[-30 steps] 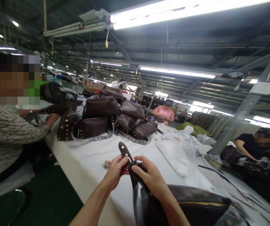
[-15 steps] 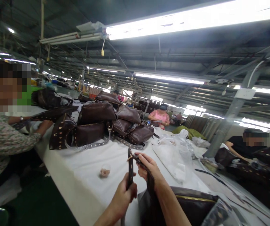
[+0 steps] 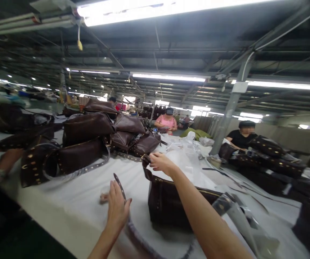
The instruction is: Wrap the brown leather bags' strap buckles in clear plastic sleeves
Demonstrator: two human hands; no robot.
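On the white tabletop (image 3: 84,190), your right hand (image 3: 160,163) clamps the far top corner of the brown bag (image 3: 165,203) in the middle; your left hand (image 3: 117,212), fingers straight, touches its strap (image 3: 120,187).

place: bag factory | cues: piled leather bags (image 3: 90,133); long worktable (image 3: 71,201); seated workers (image 3: 242,135)

I see bag (image 3: 168,203) dark brown, gold trim. Strap (image 3: 119,183) dark. Desk (image 3: 84,196) white. Bag pile (image 3: 87,124) brown, gold-studded. Pink shirt (image 3: 167,122), black shirt (image 3: 234,136) beyond.
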